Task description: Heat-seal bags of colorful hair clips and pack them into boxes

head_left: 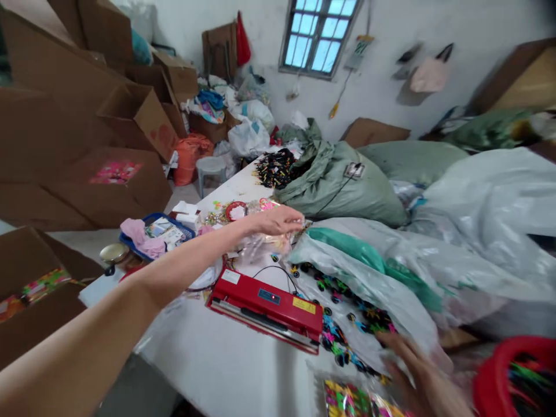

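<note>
My left hand (280, 220) reaches across the table above clear plastic bags (260, 246), beyond a red sealing machine (267, 304). Its fingers are bent together, and anything between them is too small to make out. At the lower right, my right hand (419, 376) is blurred, with its fingers apart, over the edge of a whitish plastic sack. Small colourful toys with black wheels (334, 289) spill from the sack beside the machine. A clear packet of colourful pieces (347, 399) lies at the bottom edge, left of my right hand.
A red bucket (495, 376) stands at the lower right. Large green sacks (347, 185) and a heap of black pieces (275, 168) lie at the back. A blue basket (180, 226) sits left; cardboard boxes (139, 179) are stacked beyond. A cable runs behind the machine.
</note>
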Demonstrator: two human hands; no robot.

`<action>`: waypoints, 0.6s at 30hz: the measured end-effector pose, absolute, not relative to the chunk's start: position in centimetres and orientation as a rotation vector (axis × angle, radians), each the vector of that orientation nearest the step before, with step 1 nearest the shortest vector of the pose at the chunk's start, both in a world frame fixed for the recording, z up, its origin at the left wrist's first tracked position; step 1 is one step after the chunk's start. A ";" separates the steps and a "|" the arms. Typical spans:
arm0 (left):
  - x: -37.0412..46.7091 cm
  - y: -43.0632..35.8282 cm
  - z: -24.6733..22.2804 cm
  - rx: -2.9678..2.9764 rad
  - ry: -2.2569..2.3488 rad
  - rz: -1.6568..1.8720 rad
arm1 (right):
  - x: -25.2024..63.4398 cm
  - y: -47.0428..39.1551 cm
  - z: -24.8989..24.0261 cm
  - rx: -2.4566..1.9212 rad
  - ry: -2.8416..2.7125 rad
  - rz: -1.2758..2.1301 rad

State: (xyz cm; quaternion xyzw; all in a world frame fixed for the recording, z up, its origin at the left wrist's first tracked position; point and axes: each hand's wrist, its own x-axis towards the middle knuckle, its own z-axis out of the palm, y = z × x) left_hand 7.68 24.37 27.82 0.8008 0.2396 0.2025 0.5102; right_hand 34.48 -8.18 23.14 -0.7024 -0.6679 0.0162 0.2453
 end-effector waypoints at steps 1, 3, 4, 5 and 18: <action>7.0 23.4 28.8 1.959 0.507 0.405 | 32.8 -7.2 25.1 -1.844 -1.859 0.017; 5.3 21.3 30.3 1.937 0.509 0.319 | 28.8 -4.8 29.3 -1.688 -1.881 -0.022; 4.5 20.1 30.8 1.908 0.542 0.316 | 26.6 -3.5 31.0 -1.624 -1.869 -0.016; 3.7 18.8 31.1 1.888 0.569 0.334 | 24.4 -2.3 32.3 -1.564 -1.867 0.032; -4.7 -4.5 13.6 2.281 0.423 -0.224 | 15.6 -14.7 14.3 -1.738 -2.123 1.105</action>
